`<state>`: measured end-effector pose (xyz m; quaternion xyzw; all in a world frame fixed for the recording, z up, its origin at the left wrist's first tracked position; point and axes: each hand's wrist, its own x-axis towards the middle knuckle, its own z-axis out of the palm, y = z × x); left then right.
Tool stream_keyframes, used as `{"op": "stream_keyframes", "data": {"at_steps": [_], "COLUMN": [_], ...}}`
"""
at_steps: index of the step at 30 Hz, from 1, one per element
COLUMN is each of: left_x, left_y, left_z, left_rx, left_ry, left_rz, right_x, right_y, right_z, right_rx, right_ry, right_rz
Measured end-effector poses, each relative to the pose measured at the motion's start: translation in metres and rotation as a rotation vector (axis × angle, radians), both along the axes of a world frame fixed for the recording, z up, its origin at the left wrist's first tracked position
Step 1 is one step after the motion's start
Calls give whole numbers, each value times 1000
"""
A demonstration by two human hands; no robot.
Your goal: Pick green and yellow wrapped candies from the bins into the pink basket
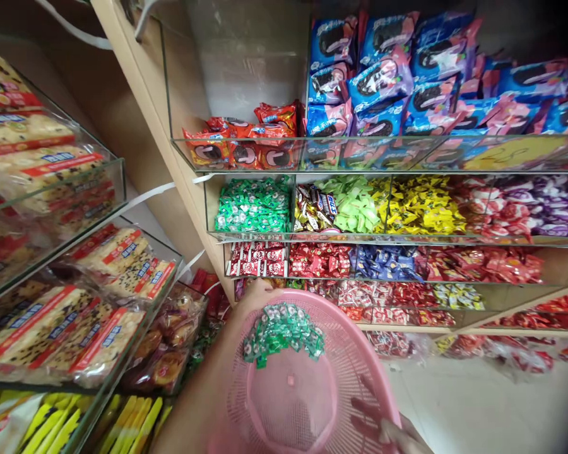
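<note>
A pink plastic basket (291, 413) with slotted walls is tipped toward me in front of the shelves. Green-wrapped candies (284, 334) lie in a heap along its far side, and the rest of its floor is bare. My left hand (258, 293) is at the far left rim, closed on it, with the arm running along the basket's left side; its fingers are partly hidden. At the lower right, my right hand (397, 434) grips the rim, thumb over the edge and fingers behind the wall.
Ahead, glass-fronted shelves hold green candies (253, 205), yellow candies (421, 205) and blue cookie packs (383, 75). At left, a slanted rack carries packaged seeded snacks (47, 328). A wooden post (165, 151) stands between them. Pale tiled floor (478, 403) shows at lower right.
</note>
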<state>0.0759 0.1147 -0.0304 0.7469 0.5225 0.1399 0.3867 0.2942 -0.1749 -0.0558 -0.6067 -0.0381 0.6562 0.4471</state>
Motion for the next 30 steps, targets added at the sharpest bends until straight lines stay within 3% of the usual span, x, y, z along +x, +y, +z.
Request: {"op": "stream_keyframes", "data": {"at_steps": [6,12,17,22,24,26,28,30], "left_x": [22,69,84,66,53,39,29,28], "left_y": [-19,-53,-108,-187,-222,-261,-310,-368], "left_z": [8,21,42,48,40,23,-7,-50], "left_rx": [21,99,234,305,287,252,192,91], "left_ry": [-111,-382,-421,-363,-345,-297,-251,-194], "left_rz": [95,180,229,410,505,621,844,1101], "right_x": [45,129,197,226,231,236,242,248], "right_y": [-1,-3,-6,-4,-2,1,2,1], "right_z": [3,12,6,-1,-3,-8,-13,-20], "right_rx": [55,75,96,88,78,69,73,70], "right_ry": [-10,-89,-207,-233,-228,-233,-238,-236], "right_rz": [87,217,359,412,431,450,461,471]}}
